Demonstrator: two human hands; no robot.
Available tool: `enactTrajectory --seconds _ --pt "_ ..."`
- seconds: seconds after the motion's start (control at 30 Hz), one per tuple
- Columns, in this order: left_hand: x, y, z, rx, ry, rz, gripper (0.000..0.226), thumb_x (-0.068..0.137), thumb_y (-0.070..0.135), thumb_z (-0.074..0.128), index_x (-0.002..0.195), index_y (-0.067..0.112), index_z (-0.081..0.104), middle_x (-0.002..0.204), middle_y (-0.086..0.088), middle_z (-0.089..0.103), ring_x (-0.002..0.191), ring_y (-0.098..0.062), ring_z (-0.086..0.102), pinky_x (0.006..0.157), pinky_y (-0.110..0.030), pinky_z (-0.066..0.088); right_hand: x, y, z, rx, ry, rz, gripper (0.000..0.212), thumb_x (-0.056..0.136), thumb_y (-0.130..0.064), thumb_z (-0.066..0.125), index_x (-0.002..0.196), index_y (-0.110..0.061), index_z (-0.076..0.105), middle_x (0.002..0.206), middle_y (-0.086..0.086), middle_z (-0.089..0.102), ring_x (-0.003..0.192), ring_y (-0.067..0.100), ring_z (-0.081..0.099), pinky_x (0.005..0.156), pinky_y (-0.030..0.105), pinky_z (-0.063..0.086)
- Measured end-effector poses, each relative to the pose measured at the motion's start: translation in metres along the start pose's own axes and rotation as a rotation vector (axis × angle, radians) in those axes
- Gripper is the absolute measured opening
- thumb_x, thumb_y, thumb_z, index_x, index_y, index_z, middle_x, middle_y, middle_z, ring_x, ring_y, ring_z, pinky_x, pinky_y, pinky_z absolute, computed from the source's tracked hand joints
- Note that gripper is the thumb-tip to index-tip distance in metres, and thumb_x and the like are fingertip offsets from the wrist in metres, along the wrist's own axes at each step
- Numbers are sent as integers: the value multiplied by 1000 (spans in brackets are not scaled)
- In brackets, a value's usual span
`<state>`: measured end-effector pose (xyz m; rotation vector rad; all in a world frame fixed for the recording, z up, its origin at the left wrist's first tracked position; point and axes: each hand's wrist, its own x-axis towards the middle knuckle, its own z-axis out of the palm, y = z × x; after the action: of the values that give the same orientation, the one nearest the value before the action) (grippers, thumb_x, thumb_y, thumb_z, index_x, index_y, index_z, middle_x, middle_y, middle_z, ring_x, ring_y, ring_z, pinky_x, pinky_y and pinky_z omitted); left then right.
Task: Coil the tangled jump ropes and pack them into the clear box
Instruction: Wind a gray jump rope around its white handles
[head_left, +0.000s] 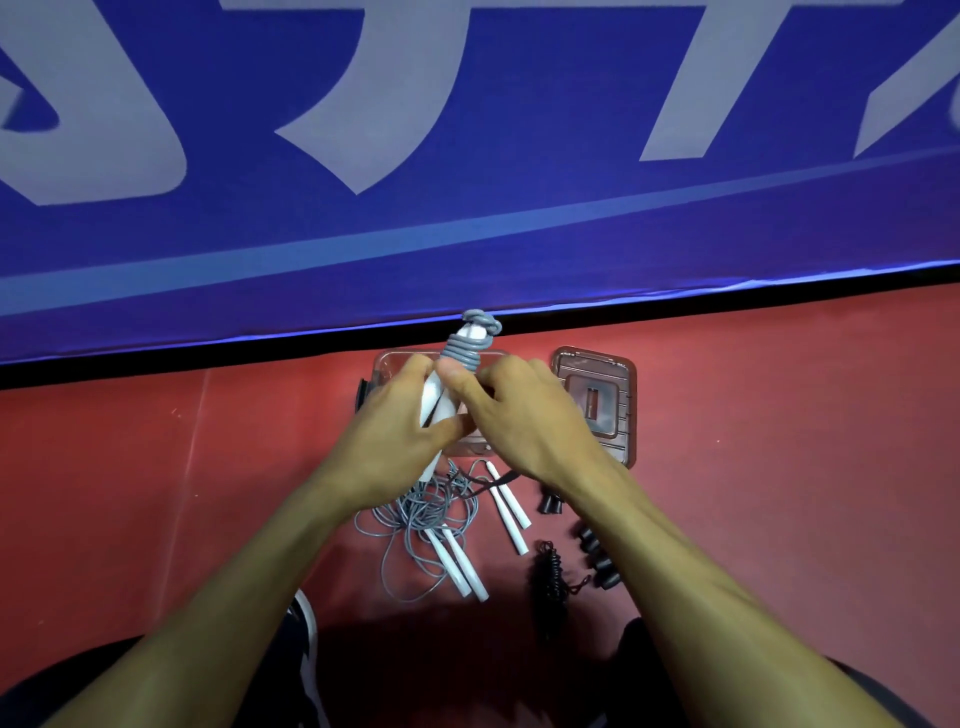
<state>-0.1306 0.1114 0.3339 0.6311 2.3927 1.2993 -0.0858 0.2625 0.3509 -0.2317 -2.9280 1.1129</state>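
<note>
Both hands share the grip on one bundle: the left hand curls round the paired white plastic handles of a grey jump rope, while the right hand pinches the grey cord wound tightly about their far ends, a small knot of slack sticking out beyond. This bundle is held just above the clear plastic box with brown trim, which sits on the red floor at the foot of a blue banner; its matching lid lies just to the right.

Near the person, a second grey rope lies in a loose tangle with its white handles pointing nearward, another white pair sits to the right, and a black coiled cord and small black pieces lie further right.

Judging by looks, the cord is light, thin and springy, so a wound end will likely unwind if released; holding across the wraps keeps them set. The handles seem stiff and smooth, the best place for a firm hold while lowering the bundle into the box.
</note>
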Motion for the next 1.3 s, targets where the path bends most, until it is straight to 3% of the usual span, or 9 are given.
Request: enactTrajectory --seconds 0.2,0.37,0.43,0.53,0.83,0.93,1.07,1.17,1.3 --pt "-1 14 -4 -422 -82 -125 56 97 59 49 86 8 69 76 -9 67 72 -19 59 71 -35 49 9 5 -5 147 83 -43 63 105 -45 44 48 -19 37 41 -4 40 47 12 37 56 36 26" --pt "0 15 0 -427 38 -158 41 107 33 41 78 17 65 63 10 64 60 -3 55 63 -23 45 7 5 -2 185 57 25 63 105 -51 35 61 -13 57 57 -4 54 69 28 54 65 36 40" --pt "1 7 -3 -388 8 -108 32 104 40 45 89 20 65 76 13 68 73 0 58 76 -24 48 5 4 -4 185 17 65 69 104 -57 33 67 -8 66 59 -1 60 75 29 61 71 38 48" --pt "3 -2 -9 -308 -17 -81 39 88 60 54 103 26 66 111 -7 68 107 -18 63 103 -51 46 3 4 -5 169 -11 85 81 99 -68 28 73 -3 69 64 8 66 73 28 63 76 41 53" --pt "-1 6 -12 -90 6 -92 56 63 66 63 91 19 52 87 -7 72 82 -27 70 75 -54 54 2 -1 0 175 6 10 68 104 -55 38 49 -16 42 42 -3 42 47 14 40 54 34 31" --pt "-1 3 -14 -162 -32 -120 58 65 61 70 94 14 53 92 -9 73 86 -30 72 79 -58 55 2 -1 -2 165 -29 -2 69 103 -56 38 46 -17 39 39 -4 38 42 11 37 49 28 25" --pt "-1 0 -8 -349 -70 -146 39 87 24 75 103 3 46 87 -12 73 77 -27 74 74 -47 58 2 0 -3 127 -51 -9 71 102 -58 37 50 -12 49 45 0 45 47 15 40 53 33 33" --pt "0 6 -4 -361 -60 -99 39 87 30 67 102 6 41 74 -14 65 60 -28 63 60 -42 55 3 -1 -6 168 -43 -89 64 107 -42 41 45 -26 48 42 -10 48 50 6 47 54 19 32" --pt "2 13 -2 -597 -64 -187 37 90 41 58 103 6 56 75 -15 59 65 -26 54 65 -40 44 5 0 -6 211 -15 -95 64 109 -37 38 48 -21 51 43 -12 50 51 3 50 57 15 33"
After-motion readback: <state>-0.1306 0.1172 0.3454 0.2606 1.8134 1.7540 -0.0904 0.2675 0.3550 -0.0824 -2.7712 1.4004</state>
